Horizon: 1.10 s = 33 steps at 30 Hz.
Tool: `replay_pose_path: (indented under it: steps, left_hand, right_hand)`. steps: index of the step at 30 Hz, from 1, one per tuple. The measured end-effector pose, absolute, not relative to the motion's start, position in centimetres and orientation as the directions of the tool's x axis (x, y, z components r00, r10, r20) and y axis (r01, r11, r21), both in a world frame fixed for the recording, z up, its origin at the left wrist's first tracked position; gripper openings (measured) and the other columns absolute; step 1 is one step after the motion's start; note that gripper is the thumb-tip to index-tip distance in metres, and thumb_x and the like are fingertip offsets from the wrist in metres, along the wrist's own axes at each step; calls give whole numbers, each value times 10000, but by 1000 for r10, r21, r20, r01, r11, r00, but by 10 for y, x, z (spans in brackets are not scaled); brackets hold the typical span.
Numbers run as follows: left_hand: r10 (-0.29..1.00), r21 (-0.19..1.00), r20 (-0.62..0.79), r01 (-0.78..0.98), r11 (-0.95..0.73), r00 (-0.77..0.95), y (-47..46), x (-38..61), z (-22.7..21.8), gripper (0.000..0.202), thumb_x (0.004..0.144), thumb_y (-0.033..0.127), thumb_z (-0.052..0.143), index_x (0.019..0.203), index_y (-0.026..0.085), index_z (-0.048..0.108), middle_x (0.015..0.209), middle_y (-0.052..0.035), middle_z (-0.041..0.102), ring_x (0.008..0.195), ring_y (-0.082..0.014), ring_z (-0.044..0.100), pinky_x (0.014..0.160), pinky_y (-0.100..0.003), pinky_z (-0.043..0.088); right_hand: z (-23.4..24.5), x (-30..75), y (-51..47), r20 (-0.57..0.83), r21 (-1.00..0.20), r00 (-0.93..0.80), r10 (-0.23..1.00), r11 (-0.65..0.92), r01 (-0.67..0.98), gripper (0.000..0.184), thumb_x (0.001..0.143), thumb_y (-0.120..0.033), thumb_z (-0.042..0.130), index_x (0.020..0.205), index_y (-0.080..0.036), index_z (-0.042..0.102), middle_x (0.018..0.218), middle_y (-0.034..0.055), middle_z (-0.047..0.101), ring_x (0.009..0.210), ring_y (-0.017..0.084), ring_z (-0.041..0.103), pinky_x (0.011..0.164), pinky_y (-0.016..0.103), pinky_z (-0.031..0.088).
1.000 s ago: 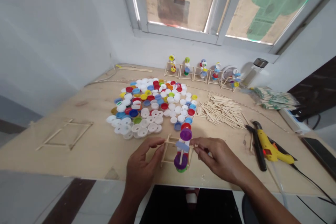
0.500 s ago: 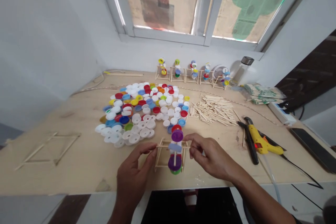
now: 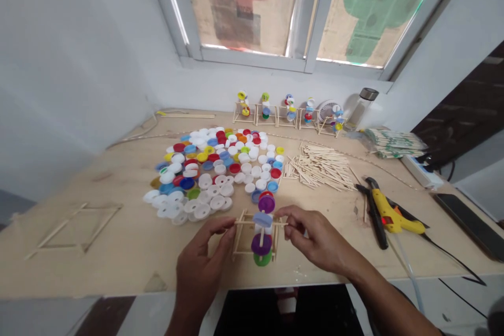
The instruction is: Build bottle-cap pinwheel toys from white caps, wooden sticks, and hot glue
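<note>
Small stick frame with cap wheel (image 3: 258,236) is stood on table (image 3: 118,252) near front edge, lower centre of frame. Cross stick (image 3: 242,223) is pinched at both ends: left hand (image 3: 199,268) closed on left end, right hand (image 3: 315,241) closed on right end. Model is judged very light and brittle, glued joints easily snapped. Best held by stick ends or frame corners, not caps. Cap pile (image 3: 212,173) is seen just above, glue gun (image 3: 389,215) at right.

you could read no word, number or brand anywhere. the green print on the packet of sticks (image 3: 394,143) was too blurred to make out. the yellow glue gun (image 3: 389,216), the loose bottle caps (image 3: 212,168) and the stick-and-cap model (image 3: 260,235) nearest you showed only markings too small to tell.
</note>
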<state>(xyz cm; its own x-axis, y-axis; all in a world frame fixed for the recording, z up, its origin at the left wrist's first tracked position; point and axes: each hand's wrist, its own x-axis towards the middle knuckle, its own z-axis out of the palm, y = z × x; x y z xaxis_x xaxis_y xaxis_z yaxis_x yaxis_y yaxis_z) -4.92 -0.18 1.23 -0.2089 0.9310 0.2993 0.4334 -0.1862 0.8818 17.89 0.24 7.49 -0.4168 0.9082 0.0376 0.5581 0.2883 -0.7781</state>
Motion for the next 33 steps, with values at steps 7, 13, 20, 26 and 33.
replay_pose_path:
  steps: [7, 13, 20, 26, 33]
  left_hand:
    - [930, 876, 307, 441, -193, -202, -1, -51, 10, 225, 762, 405, 631, 906, 244, 694, 856, 1, 713, 822, -186, 668, 791, -297, 532]
    - [927, 875, 309, 446, -189, -213, -1, -51, 8, 220, 759, 403, 638, 908, 251, 694, 859, 12, 711, 795, -169, 657, 752, -268, 525]
    - [932, 882, 305, 428, -198, -198, -1, -49, 10, 233, 769, 400, 628, 929, 243, 690, 858, 3, 704, 789, -169, 644, 745, -276, 519]
    - [930, 876, 315, 435, -209, -188, -1, -48, 12, 242, 779, 401, 620, 945, 238, 687, 890, -9, 702, 795, -172, 637, 752, -290, 519]
    - [931, 873, 329, 428, -234, -161, 0, -49, 9, 256, 773, 395, 630, 967, 235, 680, 884, -9, 693, 780, -169, 635, 759, -299, 520]
  right_hand:
    - [74, 178, 4, 25, -784, -378, 925, 253, 567, 278, 865, -130, 466, 1083, -206, 620, 707, -37, 594, 617, 103, 524, 595, 209, 368]
    - [70, 177, 2, 36, -809, -381, 924, 251, 531, 293, 853, -115, 464, 1084, -206, 620, 707, -35, 601, 609, 102, 521, 579, 204, 368]
    - [69, 176, -1, 42, -808, -364, 930, 246, 535, 254, 837, -134, 502, 1050, -211, 616, 655, -58, 509, 580, 91, 472, 569, 200, 356]
    - [69, 173, -2, 80, -771, -333, 940, 270, 577, 217, 845, -168, 518, 1029, -218, 621, 693, -45, 561, 604, 98, 511, 590, 211, 378]
    - [60, 177, -11, 242, -605, -251, 937, 348, 717, 242, 870, -239, 522, 1100, -202, 589, 758, 2, 648, 702, 150, 603, 673, 262, 421]
